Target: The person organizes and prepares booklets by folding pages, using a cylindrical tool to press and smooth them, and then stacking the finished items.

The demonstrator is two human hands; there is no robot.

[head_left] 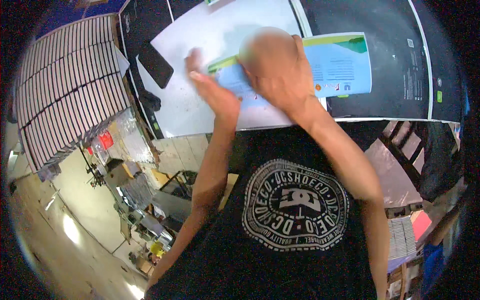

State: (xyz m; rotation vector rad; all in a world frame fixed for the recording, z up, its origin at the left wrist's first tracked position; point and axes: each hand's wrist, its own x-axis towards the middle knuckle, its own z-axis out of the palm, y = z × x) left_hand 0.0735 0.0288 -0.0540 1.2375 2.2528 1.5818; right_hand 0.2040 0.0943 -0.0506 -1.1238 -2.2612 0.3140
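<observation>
A printed sheet in light blue with green along its far edge lies across the table, its right end curving slightly. My right hand rests over the middle of this sheet; its fingers are blurred, so their grip is unclear. At the sheet's left end is my left hand, its fingers stretched out and apart, somewhat smeared by motion. Beneath both hands spreads a large white sheet on the black-covered table.
Black printed panels cover the right of the work surface. To the left stand tall stacks of thin, pale-edged items. A black rectangular piece lies by the white sheet. Another pale stack shows at lower right.
</observation>
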